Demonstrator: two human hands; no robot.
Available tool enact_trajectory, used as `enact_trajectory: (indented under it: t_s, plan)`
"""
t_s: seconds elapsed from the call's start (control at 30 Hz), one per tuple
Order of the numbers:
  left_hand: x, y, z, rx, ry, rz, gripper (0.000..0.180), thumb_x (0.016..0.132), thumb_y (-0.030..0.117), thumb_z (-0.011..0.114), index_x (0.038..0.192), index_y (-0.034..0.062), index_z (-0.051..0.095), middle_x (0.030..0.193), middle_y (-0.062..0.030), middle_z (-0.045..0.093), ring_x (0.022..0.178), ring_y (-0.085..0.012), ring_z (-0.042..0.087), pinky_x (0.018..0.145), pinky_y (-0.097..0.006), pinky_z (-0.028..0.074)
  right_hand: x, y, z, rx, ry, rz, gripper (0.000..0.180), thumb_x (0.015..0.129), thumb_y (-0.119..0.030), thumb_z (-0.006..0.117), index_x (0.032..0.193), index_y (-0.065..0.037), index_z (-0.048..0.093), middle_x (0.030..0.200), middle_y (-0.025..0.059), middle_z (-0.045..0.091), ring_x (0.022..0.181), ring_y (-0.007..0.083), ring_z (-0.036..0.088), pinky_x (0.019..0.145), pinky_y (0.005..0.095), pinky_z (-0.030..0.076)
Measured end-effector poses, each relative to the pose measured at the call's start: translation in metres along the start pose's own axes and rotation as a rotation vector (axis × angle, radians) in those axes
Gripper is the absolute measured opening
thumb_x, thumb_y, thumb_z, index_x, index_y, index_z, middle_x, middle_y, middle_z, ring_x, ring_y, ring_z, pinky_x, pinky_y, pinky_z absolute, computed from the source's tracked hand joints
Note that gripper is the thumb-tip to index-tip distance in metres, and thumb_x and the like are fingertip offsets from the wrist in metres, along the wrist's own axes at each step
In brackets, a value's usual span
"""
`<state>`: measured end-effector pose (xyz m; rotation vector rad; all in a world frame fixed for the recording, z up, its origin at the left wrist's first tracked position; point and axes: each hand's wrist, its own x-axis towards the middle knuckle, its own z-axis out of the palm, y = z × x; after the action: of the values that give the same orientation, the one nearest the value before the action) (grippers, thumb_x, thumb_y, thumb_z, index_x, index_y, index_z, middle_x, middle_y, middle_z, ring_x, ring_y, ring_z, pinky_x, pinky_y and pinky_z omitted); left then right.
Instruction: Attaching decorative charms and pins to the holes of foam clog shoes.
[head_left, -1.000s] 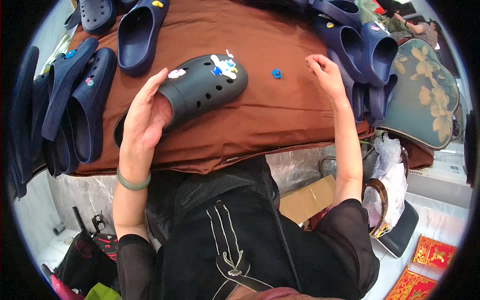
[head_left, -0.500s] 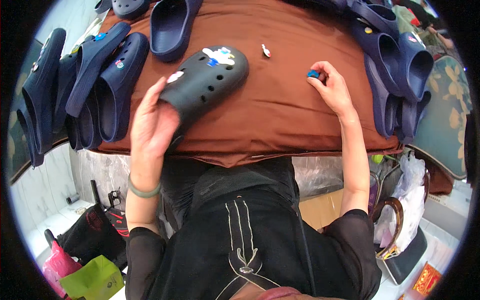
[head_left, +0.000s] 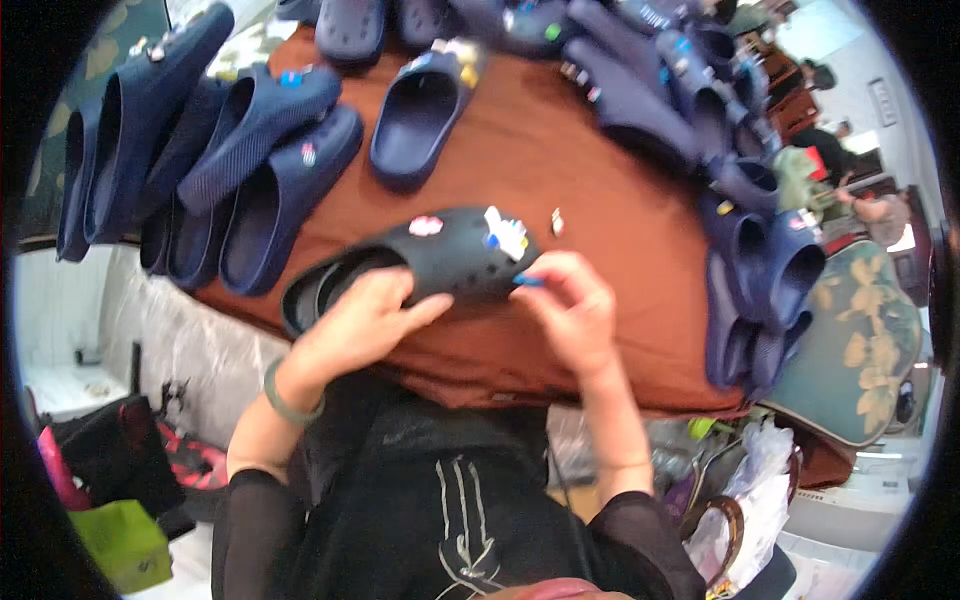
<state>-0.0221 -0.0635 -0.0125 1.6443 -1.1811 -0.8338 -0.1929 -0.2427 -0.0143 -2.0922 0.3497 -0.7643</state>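
Observation:
A black clog with holes in its upper lies on the brown cloth, toe pointing right. My left hand grips it at the foot opening, fingers inside and thumb along the near side. A pink-and-white charm and a larger white charm with blue and yellow sit on its upper. Close to the toe, my right hand pinches a small blue shoe charm between thumb and fingers. Whether that charm touches the clog, I cannot tell. Just beyond the toe, a small whitish charm lies loose on the cloth.
Navy clogs are stacked at the left, with more along the right and far edges. One navy clog stands alone beyond the black one. Bags are down at the right. People appear in the far right background.
The black clog has been lowered and turned more level. My left hand has shifted its grip into the opening. My right hand has brought the blue charm leftward to the toe. The view has tilted.

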Motion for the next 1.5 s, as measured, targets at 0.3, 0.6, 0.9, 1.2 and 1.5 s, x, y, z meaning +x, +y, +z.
enact_trajectory:
  t_s: [0.3,0.6,0.9,1.2,1.5]
  plan:
    - [0.012,0.01,0.037,-0.259,0.187,0.048,0.031,0.095,0.01,0.052,0.124,-0.0026,0.053,0.117,-0.0116,0.061,0.109,-0.0161,0.055,0.096,-0.031,0.042,-0.005,-0.006,0.044,-0.191,0.189,-0.287,0.032,0.066,0.003,0.077,0.096,-0.004,0.066,0.089,0.0101,0.06,0.078,0.0251,0.06,0.066,0.0337,0.051]
    - [0.011,0.023,0.033,-0.072,0.298,0.035,0.027,0.092,0.018,0.058,0.106,-0.0047,0.056,0.096,-0.0237,0.061,0.089,-0.0349,0.062,0.077,-0.039,0.048,-0.03,-0.015,0.057,-0.773,0.152,-0.387,0.04,0.075,0.003,0.064,0.115,0.004,0.061,0.106,0.0148,0.058,0.096,0.0308,0.055,0.081,0.0404,0.046]
    - [0.005,0.018,0.039,0.004,0.339,0.161,0.022,0.091,0.017,0.057,0.094,-0.0053,0.056,0.088,-0.0252,0.059,0.085,-0.0443,0.057,0.07,-0.045,0.046,-0.025,-0.013,0.053,-0.385,0.138,-0.17,0.056,0.073,0.012,0.067,0.127,0.0,0.055,0.111,0.0154,0.053,0.098,0.0273,0.054,0.079,0.0342,0.049]
    - [0.005,0.021,0.035,-0.076,0.257,0.046,0.029,0.093,0.019,0.055,0.111,-0.0032,0.056,0.103,-0.0253,0.061,0.099,-0.0418,0.058,0.081,-0.042,0.047,-0.009,-0.001,0.05,-0.057,0.249,0.057,0.021,0.082,0.002,0.067,0.102,0.0,0.064,0.091,0.0089,0.063,0.081,0.0177,0.063,0.072,0.0299,0.053]
    - [0.005,0.023,0.035,-0.049,0.222,0.011,0.032,0.094,0.02,0.053,0.118,-0.0014,0.055,0.111,-0.0237,0.061,0.107,-0.0378,0.058,0.088,-0.04,0.046,-0.021,0.005,0.057,-0.071,0.274,-0.036,0.018,0.082,0.001,0.068,0.099,0.0,0.061,0.087,0.0097,0.062,0.076,0.0183,0.062,0.07,0.0286,0.051]
